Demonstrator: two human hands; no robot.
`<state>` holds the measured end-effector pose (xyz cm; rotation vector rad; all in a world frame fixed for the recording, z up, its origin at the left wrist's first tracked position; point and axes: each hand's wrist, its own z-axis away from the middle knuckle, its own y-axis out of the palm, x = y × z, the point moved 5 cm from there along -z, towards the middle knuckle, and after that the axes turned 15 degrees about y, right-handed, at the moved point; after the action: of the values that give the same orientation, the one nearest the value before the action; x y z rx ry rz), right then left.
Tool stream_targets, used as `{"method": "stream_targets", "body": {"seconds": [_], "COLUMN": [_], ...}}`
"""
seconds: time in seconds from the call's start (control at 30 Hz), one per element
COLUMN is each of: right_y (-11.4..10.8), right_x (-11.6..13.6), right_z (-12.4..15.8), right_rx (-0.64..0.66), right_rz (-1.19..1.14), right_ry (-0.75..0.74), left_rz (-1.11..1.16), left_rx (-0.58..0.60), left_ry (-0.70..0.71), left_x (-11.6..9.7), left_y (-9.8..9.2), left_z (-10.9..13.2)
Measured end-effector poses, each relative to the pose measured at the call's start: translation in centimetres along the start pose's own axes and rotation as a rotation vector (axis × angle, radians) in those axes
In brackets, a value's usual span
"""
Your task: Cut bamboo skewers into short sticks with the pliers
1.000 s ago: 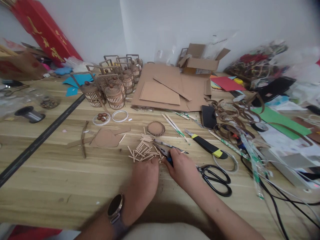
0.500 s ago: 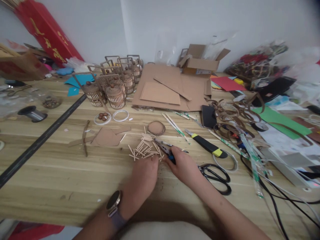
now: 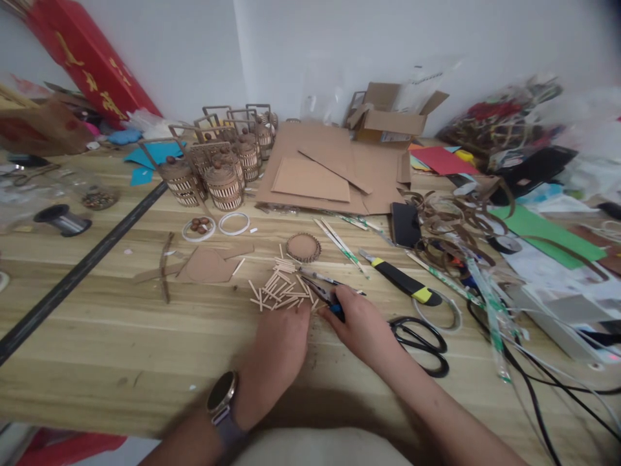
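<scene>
Short wooden sticks (image 3: pixel 279 285) lie in a loose pile at the middle of the table. Just in front of the pile is my left hand (image 3: pixel 282 338), closed, its fingertips turned away; whatever they pinch is hidden. My right hand (image 3: pixel 363 318) is wrapped round the handles of a pair of pliers (image 3: pixel 321 289), whose jaws point up and left over the pile's right edge. A pen-like tool (image 3: pixel 330 278) lies right behind the pliers. Beyond the sticks sits a round cardboard piece with a braided rim (image 3: pixel 303 248).
Scissors (image 3: pixel 422 343), a utility knife (image 3: pixel 402 277) and a tape roll (image 3: pixel 456 317) lie to the right. At left are a cut cardboard piece (image 3: pixel 206 265) and white rings (image 3: pixel 234 224). Small lidded baskets (image 3: pixel 223 188) and cardboard sheets (image 3: pixel 310 181) stand behind.
Both hands stay almost in place. The pliers' jaws have shifted slightly down and right. The rest of the table looks the same.
</scene>
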<state>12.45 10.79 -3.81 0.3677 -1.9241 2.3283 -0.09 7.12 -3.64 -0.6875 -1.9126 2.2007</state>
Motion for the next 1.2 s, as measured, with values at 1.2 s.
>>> {"method": "stream_targets", "body": {"seconds": [1.2], "right_y": [0.2], "right_x": [-0.8], "right_z": [-1.7], "right_rx": [0.19], "right_rz": [-0.179], "right_ry": [-0.104], "left_rz": [0.298], "left_rx": [0.036], "left_ry": [0.194], "left_x": [1.6], "left_y": [-0.4], "left_z": [-0.4]}}
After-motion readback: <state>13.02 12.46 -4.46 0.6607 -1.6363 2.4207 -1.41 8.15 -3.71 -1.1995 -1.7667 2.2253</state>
